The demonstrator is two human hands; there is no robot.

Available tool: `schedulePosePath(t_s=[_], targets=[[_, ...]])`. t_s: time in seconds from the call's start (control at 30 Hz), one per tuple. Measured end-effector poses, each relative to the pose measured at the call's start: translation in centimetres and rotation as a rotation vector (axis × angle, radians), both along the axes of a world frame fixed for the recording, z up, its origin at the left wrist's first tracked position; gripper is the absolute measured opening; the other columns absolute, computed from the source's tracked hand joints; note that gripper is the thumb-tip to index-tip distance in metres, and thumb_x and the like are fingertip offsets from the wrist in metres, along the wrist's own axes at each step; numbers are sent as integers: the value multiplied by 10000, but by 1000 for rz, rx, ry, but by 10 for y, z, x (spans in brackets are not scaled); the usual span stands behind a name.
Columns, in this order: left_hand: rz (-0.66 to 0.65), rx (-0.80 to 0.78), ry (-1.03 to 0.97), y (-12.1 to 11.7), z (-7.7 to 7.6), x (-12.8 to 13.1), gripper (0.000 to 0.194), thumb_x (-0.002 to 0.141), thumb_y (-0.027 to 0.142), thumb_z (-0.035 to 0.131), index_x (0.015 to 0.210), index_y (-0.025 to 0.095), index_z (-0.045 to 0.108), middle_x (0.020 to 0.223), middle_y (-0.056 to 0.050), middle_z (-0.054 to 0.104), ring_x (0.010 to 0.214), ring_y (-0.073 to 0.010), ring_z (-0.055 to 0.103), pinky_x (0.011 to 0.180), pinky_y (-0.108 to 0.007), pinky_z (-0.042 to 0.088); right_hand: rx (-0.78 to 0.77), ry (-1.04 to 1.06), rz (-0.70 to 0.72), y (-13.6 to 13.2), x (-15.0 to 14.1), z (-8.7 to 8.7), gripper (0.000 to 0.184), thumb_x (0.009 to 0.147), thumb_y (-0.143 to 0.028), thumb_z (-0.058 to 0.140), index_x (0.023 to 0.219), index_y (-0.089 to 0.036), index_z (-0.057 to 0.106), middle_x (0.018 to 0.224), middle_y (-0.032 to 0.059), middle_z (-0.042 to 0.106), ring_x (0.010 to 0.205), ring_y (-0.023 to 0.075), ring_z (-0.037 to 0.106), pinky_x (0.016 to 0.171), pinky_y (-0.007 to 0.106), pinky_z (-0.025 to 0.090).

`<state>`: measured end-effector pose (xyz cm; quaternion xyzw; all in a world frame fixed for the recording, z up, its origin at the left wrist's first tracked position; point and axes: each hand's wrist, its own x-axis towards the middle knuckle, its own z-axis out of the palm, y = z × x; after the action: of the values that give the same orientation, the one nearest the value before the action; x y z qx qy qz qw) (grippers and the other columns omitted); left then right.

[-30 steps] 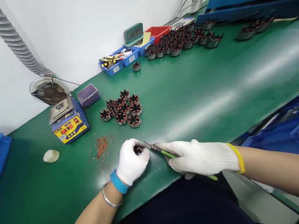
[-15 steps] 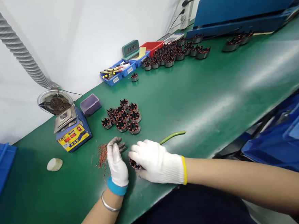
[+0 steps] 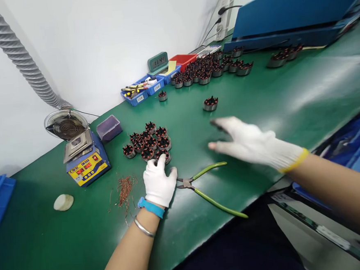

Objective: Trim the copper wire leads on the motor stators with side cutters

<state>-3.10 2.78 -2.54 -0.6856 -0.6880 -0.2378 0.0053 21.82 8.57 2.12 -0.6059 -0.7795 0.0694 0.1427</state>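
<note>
My left hand (image 3: 160, 183), in a white glove, has its fingers curled at the nearest motor stator (image 3: 163, 154) of a cluster; the fingers partly hide that stator. My right hand (image 3: 248, 142), gloved too and slightly blurred, is open above the bench with thumb and fingers apart and nothing in them. Beyond its fingertips a single copper-wound stator (image 3: 210, 104) stands apart. Between the hands lie green-handled cutting pliers (image 3: 188, 183), handles spread. Left of my left hand is a small heap of copper wire clippings (image 3: 126, 191).
A blue solder pot (image 3: 89, 164) with a fan hood and a purple bin (image 3: 109, 128) stand at left, near a white round block (image 3: 63, 202). Many stators (image 3: 194, 70), blue tool trays (image 3: 136, 97), a clock (image 3: 158, 62) and a red bin (image 3: 183, 60) line the back.
My right hand has moved right and away, leaving a stator standing farther back. My left hand has gone from beside the wire heap to the cluster's nearest stator. The pliers are now uncovered.
</note>
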Motion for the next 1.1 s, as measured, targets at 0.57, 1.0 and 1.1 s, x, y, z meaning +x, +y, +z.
schedulePosePath(t_s=[0.57,1.0,1.1], targets=[[-176,-23,-220,-62,-1,-17,354,710,228,676,1025,196,518,1012,-74,639,933,-235,627,860,-401,520,109,-70,185,-70,-11,-39,450,892,-367,428,1288,-169,507,1097,127,639,879,287,650,685,379,482],[3,-128,-391,-67,5,-1,866,652,391,707,1383,134,319,1003,-80,623,910,-255,642,845,-416,538,-323,81,334,-75,-84,-19,286,914,-329,417,789,-198,639,812,40,663,760,183,609,611,278,335],[-50,-142,-401,-67,2,-4,879,653,349,696,1408,153,291,1040,-80,629,932,-255,641,871,-409,528,-297,-104,298,-76,-86,-18,294,907,-365,432,821,-202,661,826,61,677,782,222,625,603,292,328]])
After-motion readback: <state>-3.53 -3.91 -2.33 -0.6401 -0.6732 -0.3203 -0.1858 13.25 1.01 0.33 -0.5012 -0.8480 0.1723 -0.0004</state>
